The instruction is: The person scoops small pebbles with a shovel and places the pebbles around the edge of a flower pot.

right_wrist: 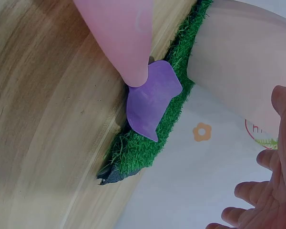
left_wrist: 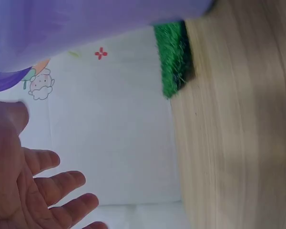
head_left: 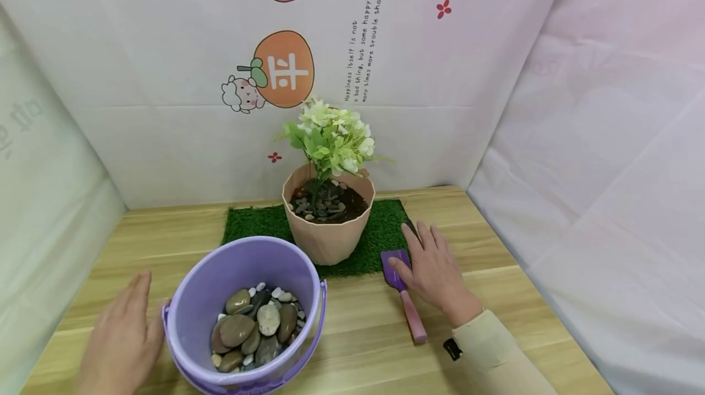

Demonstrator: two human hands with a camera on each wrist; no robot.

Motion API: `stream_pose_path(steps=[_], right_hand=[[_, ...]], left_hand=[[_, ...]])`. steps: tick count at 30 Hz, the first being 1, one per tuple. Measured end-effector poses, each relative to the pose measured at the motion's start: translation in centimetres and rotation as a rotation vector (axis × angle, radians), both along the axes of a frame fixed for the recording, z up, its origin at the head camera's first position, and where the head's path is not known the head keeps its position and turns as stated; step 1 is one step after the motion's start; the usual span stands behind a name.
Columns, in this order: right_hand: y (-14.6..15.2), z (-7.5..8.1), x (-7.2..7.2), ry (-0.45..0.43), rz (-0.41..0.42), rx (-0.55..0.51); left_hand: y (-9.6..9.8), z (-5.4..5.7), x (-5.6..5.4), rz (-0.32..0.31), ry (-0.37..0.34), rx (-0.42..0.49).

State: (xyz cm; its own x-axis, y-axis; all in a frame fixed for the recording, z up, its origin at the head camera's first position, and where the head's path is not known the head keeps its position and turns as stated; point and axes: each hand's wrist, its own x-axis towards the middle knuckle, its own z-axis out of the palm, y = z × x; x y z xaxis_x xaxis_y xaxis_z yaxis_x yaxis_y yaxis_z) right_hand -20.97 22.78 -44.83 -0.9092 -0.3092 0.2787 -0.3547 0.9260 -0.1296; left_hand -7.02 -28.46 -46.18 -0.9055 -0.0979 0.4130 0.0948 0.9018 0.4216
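Observation:
A purple bucket [head_left: 190, 297] with stones [head_left: 237, 329] inside stands at the front left of the table. My left hand [head_left: 122, 337] is beside its left side, fingers extended, holding nothing; the left wrist view shows the hand [left_wrist: 24, 186] with fingers spread below the bucket wall [left_wrist: 95, 19]. A small shovel [head_left: 406, 297] with purple blade and pink handle lies on the table, its blade tip on the green turf mat. Over the blade's right side my right hand [head_left: 435, 269] hovers with straight fingers. In the right wrist view that hand [right_wrist: 271, 191] is apart from the shovel [right_wrist: 150, 98].
A peach flowerpot [head_left: 330, 242] with soil, pebbles and a white-flowered plant [head_left: 336, 138] stands on the green turf mat [head_left: 385, 223] at the back. White printed cloth [head_left: 413, 76] hangs behind and at both sides. Wooden tabletop [head_left: 352, 334] runs between bucket and shovel.

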Motion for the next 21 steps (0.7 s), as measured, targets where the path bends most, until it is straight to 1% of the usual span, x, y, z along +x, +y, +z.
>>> stream_pose_path(steps=[5, 9, 12, 14, 16, 19, 21], right_hand=[[0.2, -0.2, 0.1, 0.004, 0.003, -0.001], [0.3, -0.2, 0.1, 0.004, 0.001, 0.003], [0.3, -0.2, 0.2, -0.003, -0.001, 0.007], [0.3, -0.1, 0.2, -0.009, -0.003, 0.006], [0.3, -0.1, 0.3, -0.013, -0.005, 0.006], [0.3, -0.1, 0.4, -0.009, -0.005, 0.013], [0.3, -0.1, 0.4, -0.005, 0.000, 0.024]], left_hand=[[0.3, 0.3, 0.5, -0.045, -0.033, 0.182], [0.7, 0.6, 0.9, -0.073, -0.003, 0.301], [1.3, 0.9, 1.2, -0.115, 0.021, 0.367], [1.8, 1.2, 1.5, -0.145, 0.015, 0.415], [2.3, 1.4, 1.8, -0.164, 0.008, 0.439], [3.0, 1.3, 1.9, -0.156, 0.013, 0.440], [3.4, 1.2, 1.9, -0.140, 0.023, 0.422]])
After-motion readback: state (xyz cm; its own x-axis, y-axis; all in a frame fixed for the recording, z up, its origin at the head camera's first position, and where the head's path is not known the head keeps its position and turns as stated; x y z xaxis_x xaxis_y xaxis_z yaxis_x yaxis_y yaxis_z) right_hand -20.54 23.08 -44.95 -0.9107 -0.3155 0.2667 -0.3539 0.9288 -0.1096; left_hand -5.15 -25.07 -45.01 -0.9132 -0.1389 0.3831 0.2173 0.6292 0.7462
